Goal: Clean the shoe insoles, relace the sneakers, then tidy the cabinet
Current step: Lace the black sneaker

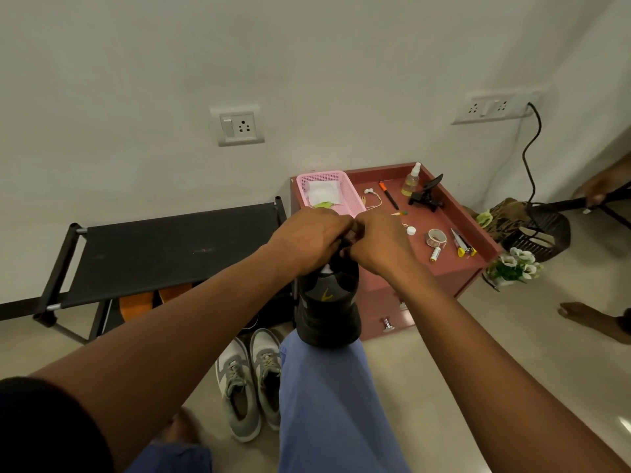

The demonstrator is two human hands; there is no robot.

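Hands: left hand point(312, 238) and right hand point(379, 240) meet fingertip to fingertip atop black sneaker point(328, 302), fingers curled and pinching something small; can't tell what.
Sneaker: stands on end on the person's knee, just in front of the cabinet point(454, 268).
Hidden: lace area and sneaker opening covered by both hands; grip detail blurred.
Pink basket point(345, 191): back left corner of cabinet top; holds white folded cloth point(322, 194), something green at its near edge, partly behind left hand.
Grey sneakers point(249, 384): pair on floor, left of the knee, in front of black shoe rack point(170, 250).
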